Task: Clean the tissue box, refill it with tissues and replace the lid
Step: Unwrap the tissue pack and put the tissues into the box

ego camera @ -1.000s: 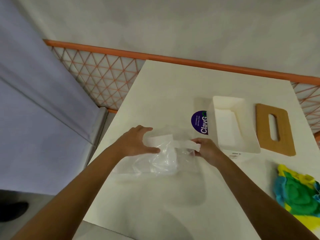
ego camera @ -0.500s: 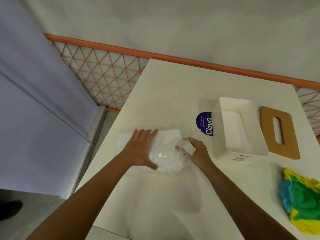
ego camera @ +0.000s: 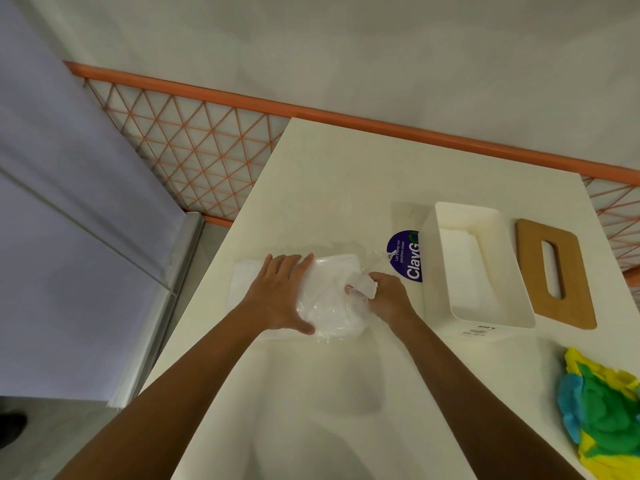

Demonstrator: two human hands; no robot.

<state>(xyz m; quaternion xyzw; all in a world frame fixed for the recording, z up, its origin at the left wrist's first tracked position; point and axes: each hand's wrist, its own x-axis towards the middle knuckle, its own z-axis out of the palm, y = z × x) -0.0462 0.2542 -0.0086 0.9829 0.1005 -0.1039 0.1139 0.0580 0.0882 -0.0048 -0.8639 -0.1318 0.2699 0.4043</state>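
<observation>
Holds a plastic-wrapped tissue pack [ego camera: 329,306] down on the white tabletop [ego camera: 346,174] with the left hand [ego camera: 277,296]: palm flat, fingers [ego camera: 287,263] straight and slightly spread across the pack's left half, thumb along its near edge, gripping nothing. Pinches a small white flap [ego camera: 362,289] at the pack's right end with the right hand [ego camera: 389,301], fingers curled round it; flap either tissue or wrapper, not clear which. Shows clear film, crumpled and glossy, between the two hands, with a flat white part of the pack reaching out to the left past the left hand.

Leaves the white tissue box [ego camera: 434,289] upright and open-topped just right of the right hand, apart from it, long side running away from the camera, something white lying low inside, a small printed label on the near end wall. Keeps the brown wooden lid [ego camera: 571,289], long slot cut through the middle, flat on the tabletop just beside the box's right wall, off the box.

Tucks a round purple label [ego camera: 403,254] reading "ClayG" between pack and box, right edge hidden behind the box's left wall, left edge meeting the crumpled film. Sets a bunched cloth [ego camera: 602,410] of yellow, green and blue at the near right of the tabletop, well apart from the box. Backs the scene with an orange lattice panel [ego camera: 194,161] under an orange rail along the far edge, pale wall above.
</observation>
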